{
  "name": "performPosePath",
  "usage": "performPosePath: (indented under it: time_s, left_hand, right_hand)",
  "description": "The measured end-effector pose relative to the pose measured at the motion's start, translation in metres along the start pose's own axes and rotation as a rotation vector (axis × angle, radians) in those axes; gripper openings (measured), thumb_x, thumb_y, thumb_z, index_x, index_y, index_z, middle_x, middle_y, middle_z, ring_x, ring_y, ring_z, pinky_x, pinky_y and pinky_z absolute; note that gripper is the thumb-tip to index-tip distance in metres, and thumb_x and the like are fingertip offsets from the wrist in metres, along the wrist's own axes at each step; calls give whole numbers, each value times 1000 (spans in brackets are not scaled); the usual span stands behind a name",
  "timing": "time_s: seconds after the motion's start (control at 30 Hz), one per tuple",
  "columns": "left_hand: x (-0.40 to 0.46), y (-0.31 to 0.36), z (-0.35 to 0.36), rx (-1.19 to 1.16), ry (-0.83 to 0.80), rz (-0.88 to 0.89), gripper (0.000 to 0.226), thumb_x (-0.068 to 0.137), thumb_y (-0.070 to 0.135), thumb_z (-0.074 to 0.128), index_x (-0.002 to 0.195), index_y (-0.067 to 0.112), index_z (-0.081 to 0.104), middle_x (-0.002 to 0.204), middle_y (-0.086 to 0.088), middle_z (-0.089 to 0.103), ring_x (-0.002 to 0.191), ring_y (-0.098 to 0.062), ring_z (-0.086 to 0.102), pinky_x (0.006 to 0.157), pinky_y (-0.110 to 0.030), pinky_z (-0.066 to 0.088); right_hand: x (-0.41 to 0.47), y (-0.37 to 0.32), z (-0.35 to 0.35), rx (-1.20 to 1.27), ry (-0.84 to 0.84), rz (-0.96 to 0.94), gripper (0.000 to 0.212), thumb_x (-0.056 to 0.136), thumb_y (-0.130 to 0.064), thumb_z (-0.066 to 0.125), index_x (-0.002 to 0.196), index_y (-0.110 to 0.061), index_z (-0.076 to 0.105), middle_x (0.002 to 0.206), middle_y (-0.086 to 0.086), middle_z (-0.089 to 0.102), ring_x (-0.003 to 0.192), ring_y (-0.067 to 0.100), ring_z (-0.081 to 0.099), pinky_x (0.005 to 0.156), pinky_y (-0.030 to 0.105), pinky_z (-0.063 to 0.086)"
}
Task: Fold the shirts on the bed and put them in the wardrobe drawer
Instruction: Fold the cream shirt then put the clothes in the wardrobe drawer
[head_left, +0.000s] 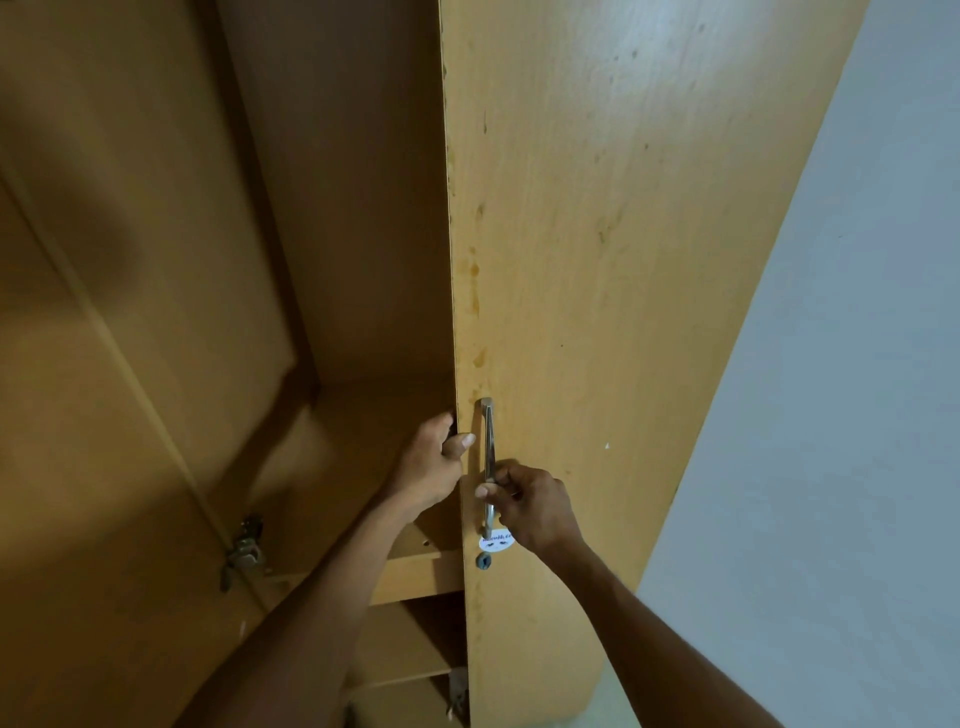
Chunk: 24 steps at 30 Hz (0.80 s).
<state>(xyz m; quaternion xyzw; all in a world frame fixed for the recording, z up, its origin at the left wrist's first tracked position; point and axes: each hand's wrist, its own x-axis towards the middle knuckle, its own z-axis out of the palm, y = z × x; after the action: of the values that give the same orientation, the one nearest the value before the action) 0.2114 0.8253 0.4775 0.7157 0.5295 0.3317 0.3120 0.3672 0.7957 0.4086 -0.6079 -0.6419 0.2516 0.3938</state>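
Forearms entered from the frame's bottom. Left hand (435, 460) gripped the wardrobe door (587, 312) edge at centre, right hand (530, 506) curled round its metal handle (488, 462), I judged to swing it. Shelves (415, 577) showed lower centre; no shirts or drawer visible.

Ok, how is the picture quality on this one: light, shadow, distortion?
Head view: dim and warm, the wardrobe interior in soft shadow, a pale sheen high on the door. Wide-angle lens bows the door edges and the wall. Both hands, the left hand and the right hand on the metal handle, are acceptably sharp.
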Motion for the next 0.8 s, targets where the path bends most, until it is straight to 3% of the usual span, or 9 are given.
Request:
performPosePath:
  time_s: [0.37,0.43,0.5,0.57,0.63,0.67,0.73,0.8]
  left_hand:
    - [13,-14,1,-26,-17,20,25,106,32,46,82,26,47,75,5,45,65,-12,41,62,-31,33]
    - [11,-15,2,-25,1,16,25,106,35,45,85,22,50,75,4,46,66,-13,43,64,-32,35]
    - [7,-17,5,-16,21,6,24,106,35,45,92,18,55,80,0,54,71,-19,51,67,-33,39]
    - [1,-24,10,-43,31,-41,20,106,32,46,103,18,59,93,-2,62,86,-24,61,75,-36,47]
    - [-13,-33,13,-93,59,-107,17,106,29,46,112,31,62,104,5,64,98,-21,66,88,-44,55]
    - [-24,-38,12,-111,82,-122,20,106,29,47,106,43,62,107,9,65,102,-17,66,92,-46,56]
    - [-50,-50,11,-122,117,-149,27,103,30,50,95,54,60,110,11,69,105,-12,67,92,-44,57]
    - [-81,-62,7,-127,151,-160,21,101,32,52,100,52,61,113,8,70,106,-11,67,93,-42,57]
  right_hand:
    - [2,-4,3,34,28,36,17,92,-36,72,86,-20,71,72,-13,68,66,10,64,61,26,49]
    - [0,-8,2,58,18,67,19,93,-37,71,87,-20,71,75,-8,69,70,15,65,64,33,52]
    - [-3,-12,0,82,6,97,18,94,-37,69,90,-20,71,80,-4,72,77,20,67,71,39,54]
    - [-11,-15,-2,80,-2,100,17,97,-34,66,103,-20,72,92,-6,74,86,17,68,75,35,55]
    - [-24,-17,-3,81,-17,118,28,98,-35,64,121,-21,67,108,-10,72,96,10,67,76,23,53]
    - [-33,-17,-3,88,-30,131,32,98,-37,65,126,-22,63,112,-10,70,95,8,66,76,21,52]
    - [-52,-14,-1,77,-63,162,38,97,-39,65,130,-23,56,110,-10,68,89,6,66,77,24,54]
    - [-70,-12,6,46,-100,182,37,97,-39,65,130,-24,54,110,-8,70,92,10,69,85,32,57]
